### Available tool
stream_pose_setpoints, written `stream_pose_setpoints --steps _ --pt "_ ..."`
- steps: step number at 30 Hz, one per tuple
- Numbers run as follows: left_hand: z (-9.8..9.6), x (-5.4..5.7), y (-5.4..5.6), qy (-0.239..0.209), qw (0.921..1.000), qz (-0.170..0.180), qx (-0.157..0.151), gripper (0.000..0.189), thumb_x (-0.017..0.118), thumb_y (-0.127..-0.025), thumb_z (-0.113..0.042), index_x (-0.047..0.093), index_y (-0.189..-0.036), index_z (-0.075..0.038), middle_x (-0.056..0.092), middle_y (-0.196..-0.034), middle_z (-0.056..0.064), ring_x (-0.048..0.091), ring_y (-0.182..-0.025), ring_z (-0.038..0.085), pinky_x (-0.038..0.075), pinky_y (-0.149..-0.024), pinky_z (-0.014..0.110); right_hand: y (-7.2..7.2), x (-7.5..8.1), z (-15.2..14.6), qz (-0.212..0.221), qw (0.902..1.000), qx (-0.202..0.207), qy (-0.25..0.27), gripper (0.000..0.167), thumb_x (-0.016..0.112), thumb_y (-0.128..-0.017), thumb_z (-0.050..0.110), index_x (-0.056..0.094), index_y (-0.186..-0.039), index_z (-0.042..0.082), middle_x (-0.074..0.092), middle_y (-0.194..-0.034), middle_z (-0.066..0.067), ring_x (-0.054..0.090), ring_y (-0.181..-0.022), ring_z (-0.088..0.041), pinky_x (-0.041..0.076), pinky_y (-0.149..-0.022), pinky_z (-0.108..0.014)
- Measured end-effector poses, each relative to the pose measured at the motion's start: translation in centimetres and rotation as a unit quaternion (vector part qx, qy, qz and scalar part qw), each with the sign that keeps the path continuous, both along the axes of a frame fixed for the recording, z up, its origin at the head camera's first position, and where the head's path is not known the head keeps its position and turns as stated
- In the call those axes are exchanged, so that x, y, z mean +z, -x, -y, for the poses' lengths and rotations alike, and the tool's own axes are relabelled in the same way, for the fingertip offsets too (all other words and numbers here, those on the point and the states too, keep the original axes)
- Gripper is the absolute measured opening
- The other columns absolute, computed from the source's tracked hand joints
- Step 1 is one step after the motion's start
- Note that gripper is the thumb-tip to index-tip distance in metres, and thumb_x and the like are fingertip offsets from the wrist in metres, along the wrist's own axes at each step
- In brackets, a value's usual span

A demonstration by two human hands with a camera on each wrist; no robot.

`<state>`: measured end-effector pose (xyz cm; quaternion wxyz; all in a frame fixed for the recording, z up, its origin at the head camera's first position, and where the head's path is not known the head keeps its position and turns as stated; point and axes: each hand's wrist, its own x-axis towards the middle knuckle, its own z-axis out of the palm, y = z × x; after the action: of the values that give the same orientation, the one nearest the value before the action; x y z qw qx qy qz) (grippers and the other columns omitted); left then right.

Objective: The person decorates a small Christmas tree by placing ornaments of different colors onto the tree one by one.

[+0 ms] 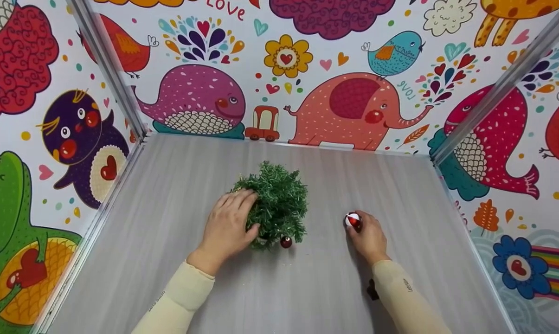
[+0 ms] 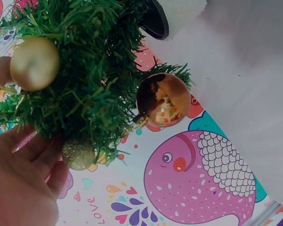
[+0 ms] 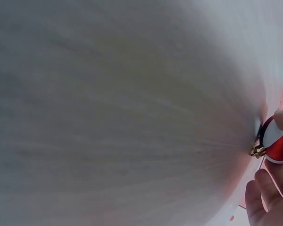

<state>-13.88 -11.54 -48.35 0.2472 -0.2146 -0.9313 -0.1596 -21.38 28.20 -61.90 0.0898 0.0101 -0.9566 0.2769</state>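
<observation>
A small artificial Christmas tree (image 1: 281,199) is at the middle of the table, its left side gripped by my left hand (image 1: 228,222). In the left wrist view the thumb and fingers go round its branches. Matte gold (image 2: 35,64), shiny copper-gold (image 2: 163,100) and glittery gold baubles (image 2: 79,154) hang there, and a black base (image 2: 156,21) shows. A dark red bauble (image 1: 286,241) hangs on the near side. To the right of the tree, my right hand (image 1: 371,236) pinches a red-and-white bauble (image 1: 352,221) with a gold cap (image 3: 258,151), low over the table.
The grey wood-grain table (image 1: 177,185) is bordered by metal rails (image 1: 107,69) and walls with cartoon animal prints (image 1: 349,111). A small dark object (image 1: 372,291) shows beside the right sleeve (image 1: 400,287). Bare tabletop lies between tree and right hand.
</observation>
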Motion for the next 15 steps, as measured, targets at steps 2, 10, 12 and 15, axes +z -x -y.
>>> stream_pose_setpoints --steps 2,10,12,15 --pt "0.1 0.0 0.05 -0.001 1.0 0.002 -0.002 0.061 0.08 -0.077 -0.025 0.059 -0.13 -0.002 0.059 -0.134 0.015 0.054 -0.125 0.03 0.036 -0.109 0.042 0.02 0.02 -0.05 0.0 1.0 0.002 -0.002 0.054 0.074 -0.088 0.017 0.055 -0.136 0.001 0.058 -0.129 -0.022 0.054 -0.12 -0.038 0.042 -0.101 -0.055" --pt "0.28 0.19 0.06 -0.006 0.9998 0.016 -0.002 0.059 0.08 -0.079 -0.024 0.059 -0.131 -0.003 0.058 -0.136 0.014 0.053 -0.127 0.03 0.034 -0.11 0.044 0.14 -0.09 -0.11 -0.012 0.9999 0.007 -0.003 0.053 0.075 -0.087 0.018 0.057 -0.134 0.001 0.059 -0.127 -0.023 0.054 -0.119 -0.037 0.042 -0.101 -0.053" --pt "0.3 0.25 0.07 -0.008 0.9998 0.019 -0.002 0.059 0.08 -0.079 -0.022 0.06 -0.131 -0.003 0.058 -0.136 0.013 0.052 -0.128 0.03 0.033 -0.111 0.044 0.17 -0.15 -0.11 -0.018 0.9998 0.01 -0.005 0.052 0.075 -0.087 0.018 0.057 -0.133 0.0 0.059 -0.127 -0.023 0.054 -0.119 -0.037 0.042 -0.101 -0.052" --pt "0.35 0.27 0.12 -0.011 0.9997 0.022 -0.003 0.058 0.08 -0.078 -0.019 0.06 -0.131 -0.003 0.057 -0.137 0.013 0.051 -0.129 0.03 0.033 -0.111 0.044 0.16 -0.27 -0.16 -0.019 0.9998 0.009 -0.008 0.052 0.075 -0.087 0.018 0.057 -0.132 0.0 0.059 -0.127 -0.023 0.053 -0.12 -0.037 0.042 -0.101 -0.051"
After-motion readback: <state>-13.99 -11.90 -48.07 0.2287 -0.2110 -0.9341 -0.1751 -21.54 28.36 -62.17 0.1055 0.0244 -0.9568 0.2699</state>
